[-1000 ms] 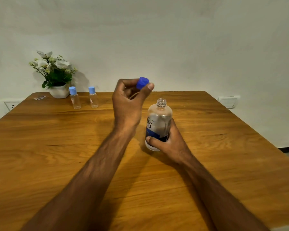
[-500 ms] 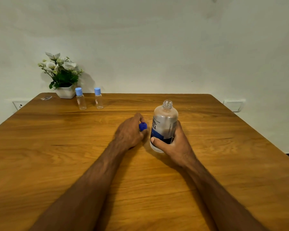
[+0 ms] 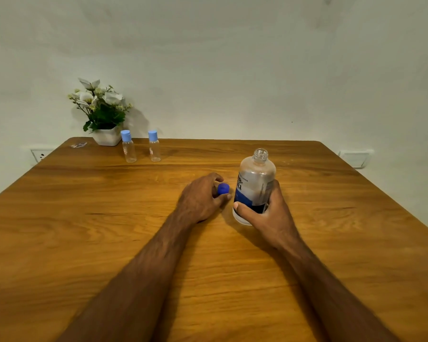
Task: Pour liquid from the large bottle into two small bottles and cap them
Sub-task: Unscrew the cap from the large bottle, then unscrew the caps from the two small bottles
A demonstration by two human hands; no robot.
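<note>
The large clear bottle with a blue and white label stands uncapped near the table's middle, and my right hand grips its lower body. Just left of it my left hand rests low on the table and pinches the dark blue cap between thumb and fingers. Two small clear bottles stand capped in light blue at the far left: the left small bottle and the right small bottle.
A white pot of artificial flowers stands at the far left corner of the wooden table, right behind the small bottles. A small scrap of wrapper lies beside the pot. Wall sockets sit beyond both table sides.
My left hand came down from above the bottle to the table surface with the blue cap. The right hand kept its hold on the large bottle.
</note>
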